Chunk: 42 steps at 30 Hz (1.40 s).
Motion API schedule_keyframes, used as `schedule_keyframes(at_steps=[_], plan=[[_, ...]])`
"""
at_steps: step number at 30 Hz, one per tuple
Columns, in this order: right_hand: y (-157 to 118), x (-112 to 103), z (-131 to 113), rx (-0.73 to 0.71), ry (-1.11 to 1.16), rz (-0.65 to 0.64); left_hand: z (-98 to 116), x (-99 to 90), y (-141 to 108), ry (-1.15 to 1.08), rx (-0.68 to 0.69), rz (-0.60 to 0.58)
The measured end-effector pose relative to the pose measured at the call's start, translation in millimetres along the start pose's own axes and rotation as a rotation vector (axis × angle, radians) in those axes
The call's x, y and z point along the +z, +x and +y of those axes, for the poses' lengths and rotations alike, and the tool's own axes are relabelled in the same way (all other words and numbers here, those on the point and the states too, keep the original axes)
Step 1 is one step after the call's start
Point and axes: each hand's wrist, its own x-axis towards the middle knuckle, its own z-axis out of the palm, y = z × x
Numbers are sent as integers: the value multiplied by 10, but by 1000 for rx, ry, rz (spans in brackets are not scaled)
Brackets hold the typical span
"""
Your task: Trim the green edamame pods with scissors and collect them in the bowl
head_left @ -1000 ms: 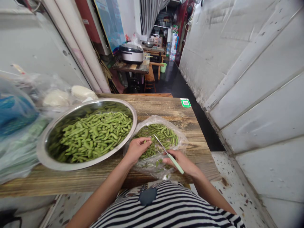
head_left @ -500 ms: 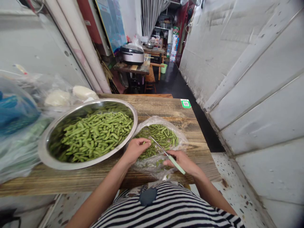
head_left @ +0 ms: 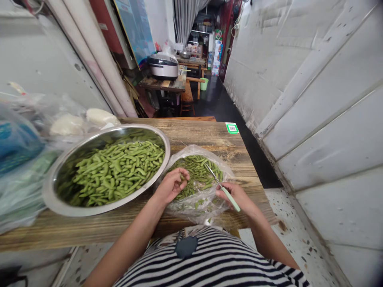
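While apart, left hand (head_left: pixel 172 185) over bag (head_left: pixel 199 209), right hand (head_left: pixel 238 197) gripping knife (head_left: pixel 216 178) — steel bowl (head_left: pixel 80 212) beside.

Green edamame pods (head_left: pixel 199 173) — heaped in a crumpled plastic bag (head_left: pixel 199 209)

- Left hand (head_left: pixel 172 186) curled just above edamame pods (head_left: pixel 197 175) inside a clear plastic bag (head_left: pixel 206 208)
- Right hand (head_left: pixel 236 197) gripping a green-handled paring knife (head_left: pixel 229 197)
- Steel mixing bowl (head_left: pixel 89 212) of pods just beside the bag, on a wooden table (head_left: pixel 203 135)

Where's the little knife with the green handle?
The green-handled knife is in the right hand, on the right side of the head view, with its blade pointing over the edamame pods in the clear plastic bag.
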Motion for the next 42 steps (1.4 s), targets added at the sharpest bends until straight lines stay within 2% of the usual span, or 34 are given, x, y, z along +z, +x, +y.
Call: schedule_keyframes(at_steps=[2, 4, 6, 9, 11, 14, 16, 18, 20, 23, 26, 28, 30, 33, 35, 37, 39, 42], plan=[[-29, -22, 36, 35, 47, -8, -18, 40, 41, -13, -3, -28], [-53, -25, 68, 60, 88, -10, -73, 101, 92, 128, 7, -14], [-68, -22, 98, 65, 111, -5, -154, 177, 153, 417, 56, -1], [-77, -24, 133, 46, 123, -2, -286, 303, 241, 913, 161, -50], [-79, -29, 144, 39, 122, 2, -360, 384, 285, 1199, 177, -76], [-77, -38, 149, 42, 86, 14, -424, 468, 327, 1467, 156, -48], [-75, -41, 155, 44, 54, 14, -429, 478, 343, 1451, 146, -64], [-76, -41, 166, 42, 26, 13, -413, 445, 346, 1267, 135, -102], [-75, -36, 173, 32, -12, 14, -394, 381, 334, 1034, 144, -93], [-63, -15, 164, 5, -95, -5, -392, 264, 294, 799, 149, 5], [-34, 9, 131, -21, -168, -28, -414, 151, 270, 711, 186, 120], [-11, 17, 106, -40, -199, -20, -417, 97, 271, 759, 265, 184], [6, 15, 84, -54, -216, -7, -404, 78, 279, 903, 339, 168], [13, 2, 62, -63, -237, 4, -381, 123, 298, 1190, 414, 33], [4, -6, 56, -68, -255, 2, -385, 177, 319, 1352, 415, -53], [-13, -13, 57, -76, -267, -2, -402, 215, 345, 1448, 385, -88], [-34, -23, 60, -81, -268, 10, -417, 221, 367, 1433, 377, -57], [-66, -38, 55, -81, -264, 34, -402, 179, 366, 1198, 357, 24]])
